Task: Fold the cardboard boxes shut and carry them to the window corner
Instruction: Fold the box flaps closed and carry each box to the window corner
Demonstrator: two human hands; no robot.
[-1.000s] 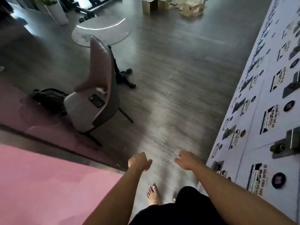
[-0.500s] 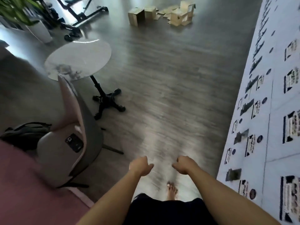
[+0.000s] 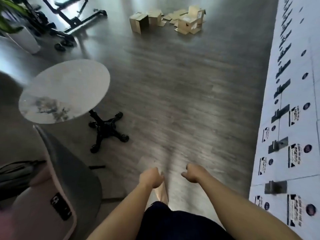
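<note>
The cardboard boxes (image 3: pixel 166 19) at the floor's far edge are too small and smeared to tell which flaps are shut. Both forearms run off the bottom edge. The chair (image 3: pixel 52 196) is cropped at the left (its phone (image 3: pixel 61 208) blurred). One bare foot (image 3: pixel 161 193) is partly hidden behind the left hand (image 3: pixel 151 177).

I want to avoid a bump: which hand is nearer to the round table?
Left. The left hand is on the round table's side, below and right of it. The right hand is farther right, beyond the left hand.
</note>
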